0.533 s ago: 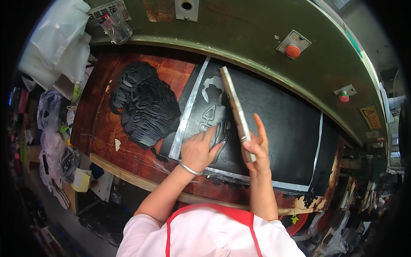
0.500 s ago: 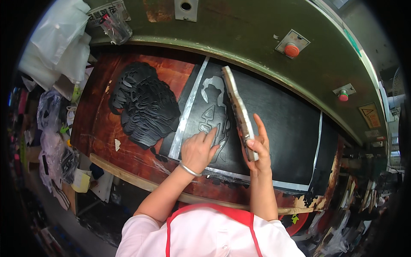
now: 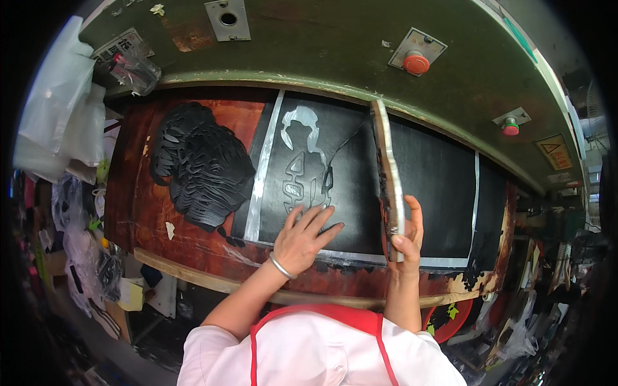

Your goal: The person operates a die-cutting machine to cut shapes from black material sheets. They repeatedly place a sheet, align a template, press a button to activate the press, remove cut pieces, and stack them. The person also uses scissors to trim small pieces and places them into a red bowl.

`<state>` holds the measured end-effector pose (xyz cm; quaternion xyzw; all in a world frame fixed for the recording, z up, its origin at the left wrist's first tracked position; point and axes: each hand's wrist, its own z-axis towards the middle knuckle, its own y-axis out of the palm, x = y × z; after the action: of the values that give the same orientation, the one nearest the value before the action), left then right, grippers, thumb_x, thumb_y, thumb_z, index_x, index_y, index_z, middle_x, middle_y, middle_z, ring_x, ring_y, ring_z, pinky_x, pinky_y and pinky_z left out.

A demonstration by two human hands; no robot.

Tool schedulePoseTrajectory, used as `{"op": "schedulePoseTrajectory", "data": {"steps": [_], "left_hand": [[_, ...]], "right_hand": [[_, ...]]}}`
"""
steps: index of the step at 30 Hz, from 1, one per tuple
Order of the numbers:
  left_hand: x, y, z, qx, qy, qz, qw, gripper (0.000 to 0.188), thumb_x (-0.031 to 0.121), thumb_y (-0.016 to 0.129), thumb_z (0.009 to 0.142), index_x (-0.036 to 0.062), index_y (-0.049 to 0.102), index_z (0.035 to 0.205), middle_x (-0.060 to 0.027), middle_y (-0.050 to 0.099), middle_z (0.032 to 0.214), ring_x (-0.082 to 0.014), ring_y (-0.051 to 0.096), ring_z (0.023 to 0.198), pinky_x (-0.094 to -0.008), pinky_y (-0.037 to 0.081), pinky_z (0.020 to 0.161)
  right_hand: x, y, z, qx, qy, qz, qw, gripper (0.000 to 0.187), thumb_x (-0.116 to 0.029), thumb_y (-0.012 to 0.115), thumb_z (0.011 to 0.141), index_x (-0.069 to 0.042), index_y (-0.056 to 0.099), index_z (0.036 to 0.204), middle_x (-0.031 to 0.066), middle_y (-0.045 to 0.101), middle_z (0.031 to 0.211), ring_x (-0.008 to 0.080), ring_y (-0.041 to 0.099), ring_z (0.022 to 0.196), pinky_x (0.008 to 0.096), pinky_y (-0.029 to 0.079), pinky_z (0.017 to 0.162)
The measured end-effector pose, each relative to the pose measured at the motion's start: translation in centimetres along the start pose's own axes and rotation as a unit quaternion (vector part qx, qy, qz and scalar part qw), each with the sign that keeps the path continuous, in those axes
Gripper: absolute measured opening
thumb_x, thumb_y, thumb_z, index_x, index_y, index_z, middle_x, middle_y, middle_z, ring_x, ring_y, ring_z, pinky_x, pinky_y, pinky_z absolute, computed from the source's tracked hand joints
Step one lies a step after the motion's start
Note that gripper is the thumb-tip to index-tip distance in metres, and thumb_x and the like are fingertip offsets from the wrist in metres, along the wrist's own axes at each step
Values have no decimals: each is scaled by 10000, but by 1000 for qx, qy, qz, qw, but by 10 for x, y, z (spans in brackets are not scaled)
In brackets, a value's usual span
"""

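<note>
My right hand (image 3: 409,237) grips the near end of a long cutting die (image 3: 389,170), thumb on one side and fingers on the other. The die is held on edge, its wavy pale side facing up. Below it lies a black rubbery sheet (image 3: 360,215). My left hand (image 3: 299,243) rests on this sheet with fingers spread, holding nothing. Its fingertips touch the near end of a group of cut shapes (image 3: 296,168) in the sheet. Some silver-grey surface shows through the openings at their far end.
A heap of black cut pieces (image 3: 205,164) lies on the reddish-brown board (image 3: 145,212) at left. Behind the work rises a green machine beam (image 3: 322,55) with a red push button (image 3: 416,63). A clear cup (image 3: 136,74) hangs on the beam. Wooden edging (image 3: 193,276) runs along the front.
My right hand has carried the die to the right, away from the cut shapes, and turned it straighter. My left hand has drawn nearer to me, and its fingers have spread flat.
</note>
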<state>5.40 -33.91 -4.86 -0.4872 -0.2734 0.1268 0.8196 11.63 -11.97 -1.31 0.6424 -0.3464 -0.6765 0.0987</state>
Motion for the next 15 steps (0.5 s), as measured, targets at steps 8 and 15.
{"op": "schedulePoseTrajectory", "data": {"steps": [8, 15], "left_hand": [[-20, 1, 2, -53, 21, -145, 988, 400, -14, 617, 749, 67, 688, 1134, -126, 604, 1311, -325, 520, 1292, -503, 370, 1134], [-20, 9, -11, -3, 37, -171, 985, 311, -5, 643, 759, 26, 693, 1065, -136, 649, 1164, -316, 594, 1186, -483, 425, 1095]], "right_hand": [[-32, 15, -4, -4, -75, -29, 997, 940, -187, 849, 592, -84, 343, 1378, 173, 482, 1314, 232, 509, 1166, 293, 386, 989], [-43, 7, -23, -13, -118, -108, 987, 948, -185, 861, 615, -79, 320, 1386, 196, 431, 1405, 274, 448, 1294, 367, 339, 1080]]}}
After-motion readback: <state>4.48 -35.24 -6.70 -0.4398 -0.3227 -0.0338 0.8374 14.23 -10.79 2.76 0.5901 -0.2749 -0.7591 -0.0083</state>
